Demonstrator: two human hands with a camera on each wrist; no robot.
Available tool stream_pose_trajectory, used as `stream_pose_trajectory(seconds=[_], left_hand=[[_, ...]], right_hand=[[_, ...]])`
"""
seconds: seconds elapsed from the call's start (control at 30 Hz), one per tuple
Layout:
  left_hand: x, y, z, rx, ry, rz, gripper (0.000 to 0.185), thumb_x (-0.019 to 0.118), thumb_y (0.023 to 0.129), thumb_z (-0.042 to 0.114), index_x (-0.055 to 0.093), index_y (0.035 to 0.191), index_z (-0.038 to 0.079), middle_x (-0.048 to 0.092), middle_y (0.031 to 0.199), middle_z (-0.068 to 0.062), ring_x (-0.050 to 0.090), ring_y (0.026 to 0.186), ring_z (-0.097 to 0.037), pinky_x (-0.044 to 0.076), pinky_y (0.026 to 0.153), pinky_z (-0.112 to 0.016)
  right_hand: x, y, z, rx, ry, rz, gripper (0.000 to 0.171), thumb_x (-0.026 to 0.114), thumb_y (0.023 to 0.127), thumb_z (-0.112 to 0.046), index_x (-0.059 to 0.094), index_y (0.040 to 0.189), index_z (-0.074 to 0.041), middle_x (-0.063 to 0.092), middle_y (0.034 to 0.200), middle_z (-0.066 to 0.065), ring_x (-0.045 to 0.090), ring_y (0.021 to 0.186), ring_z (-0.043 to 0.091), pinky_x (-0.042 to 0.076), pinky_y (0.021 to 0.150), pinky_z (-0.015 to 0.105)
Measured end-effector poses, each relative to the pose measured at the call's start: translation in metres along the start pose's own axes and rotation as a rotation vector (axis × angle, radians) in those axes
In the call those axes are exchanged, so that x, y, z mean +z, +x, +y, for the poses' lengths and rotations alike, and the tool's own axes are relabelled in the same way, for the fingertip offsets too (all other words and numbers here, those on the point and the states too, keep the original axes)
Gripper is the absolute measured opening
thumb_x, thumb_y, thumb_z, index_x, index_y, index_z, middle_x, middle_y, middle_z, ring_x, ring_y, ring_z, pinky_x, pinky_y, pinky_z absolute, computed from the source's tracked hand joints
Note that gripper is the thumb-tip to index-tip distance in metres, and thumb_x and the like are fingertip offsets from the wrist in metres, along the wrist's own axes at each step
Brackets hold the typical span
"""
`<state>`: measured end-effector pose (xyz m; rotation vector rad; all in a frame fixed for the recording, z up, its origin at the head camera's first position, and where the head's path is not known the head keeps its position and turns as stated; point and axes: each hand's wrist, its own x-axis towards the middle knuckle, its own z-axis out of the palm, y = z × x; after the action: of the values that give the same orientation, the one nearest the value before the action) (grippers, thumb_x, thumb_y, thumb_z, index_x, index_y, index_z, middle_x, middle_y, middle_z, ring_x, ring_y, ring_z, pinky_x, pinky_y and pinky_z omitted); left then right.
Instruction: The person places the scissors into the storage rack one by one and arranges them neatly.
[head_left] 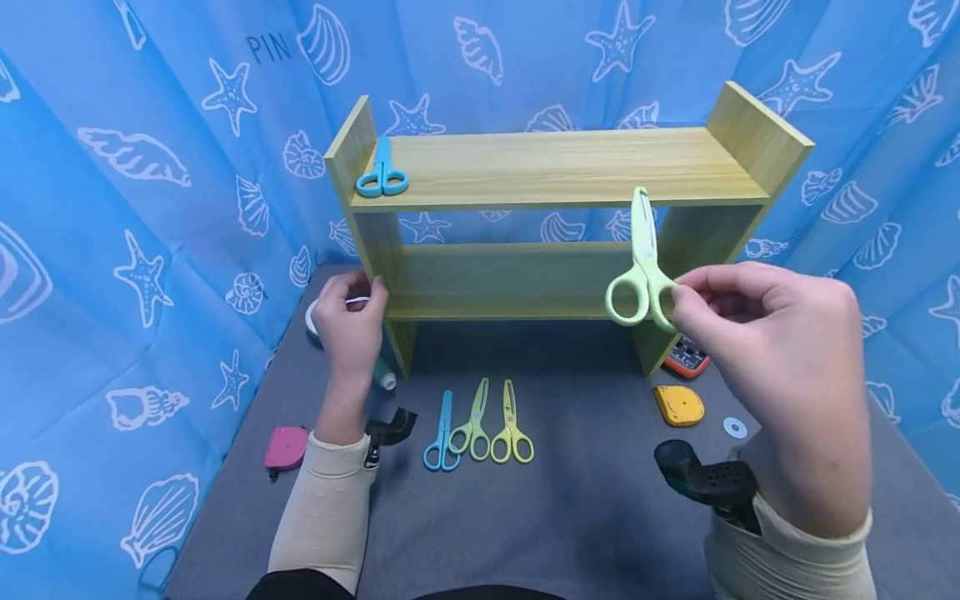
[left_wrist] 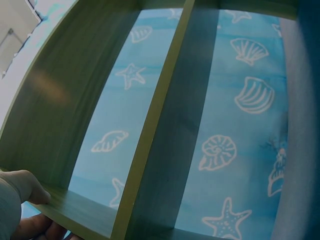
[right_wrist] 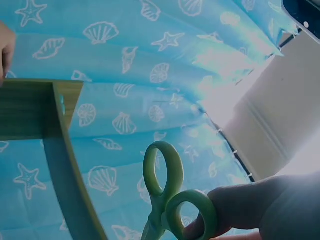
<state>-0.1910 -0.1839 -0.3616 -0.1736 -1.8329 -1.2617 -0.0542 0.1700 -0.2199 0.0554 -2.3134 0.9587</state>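
My right hand pinches light green scissors by one handle loop, tips upward, in front of the shelf's right side. The right wrist view shows the finger and thumb at a loop of these scissors. With thumb and fingers, my left hand grips the left side board of the wooden shelf; in the left wrist view the thumb lies on the board's inner face. Blue scissors lie at the upper board's left end. On the table below are blue scissors, green scissors and yellow scissors.
A pink tape measure lies at the left, a yellow one at the right. Near it are a small pale disc and a red device. A roll and green tube are partly hidden behind my left hand.
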Motion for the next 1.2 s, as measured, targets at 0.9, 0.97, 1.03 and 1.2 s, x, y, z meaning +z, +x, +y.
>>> stream_pose_trajectory(seconds=[0.9,0.97,1.03,1.2], left_hand=[[-0.002,0.000,0.001,-0.046,-0.019,-0.008,0.018,0.072,0.096,0.014,0.075,0.100,-0.003,0.068,0.094,-0.014,0.066,0.084,-0.019,0.057,0.074,-0.025],[-0.002,0.000,0.000,-0.043,-0.018,-0.008,0.018,0.072,0.095,0.014,0.075,0.100,-0.003,0.068,0.093,-0.015,0.066,0.083,-0.019,0.057,0.073,-0.025],[-0.002,0.000,0.000,-0.042,-0.018,-0.008,0.017,0.072,0.095,0.013,0.075,0.100,-0.004,0.068,0.093,-0.015,0.066,0.083,-0.020,0.057,0.073,-0.024],[-0.001,-0.001,0.000,-0.036,-0.020,-0.013,0.017,0.073,0.095,0.012,0.075,0.099,-0.004,0.068,0.094,-0.015,0.066,0.083,-0.021,0.056,0.072,-0.022]], right_hand=[[0.051,0.105,-0.070,-0.047,-0.025,-0.203,0.025,0.062,0.091,-0.020,0.083,0.101,-0.011,0.074,0.086,0.005,0.054,0.073,0.019,0.037,0.056,0.031],[0.057,0.112,-0.076,-0.063,-0.031,-0.228,0.027,0.061,0.091,-0.021,0.084,0.101,-0.012,0.072,0.084,0.005,0.053,0.069,0.021,0.036,0.054,0.032],[0.065,0.119,-0.082,-0.072,-0.027,-0.255,0.028,0.059,0.091,-0.021,0.084,0.100,-0.012,0.070,0.081,0.006,0.052,0.066,0.023,0.036,0.055,0.033],[0.089,0.135,-0.095,-0.045,-0.029,-0.339,0.025,0.060,0.088,-0.018,0.084,0.093,-0.014,0.065,0.071,0.004,0.046,0.056,0.019,0.031,0.051,0.030]])
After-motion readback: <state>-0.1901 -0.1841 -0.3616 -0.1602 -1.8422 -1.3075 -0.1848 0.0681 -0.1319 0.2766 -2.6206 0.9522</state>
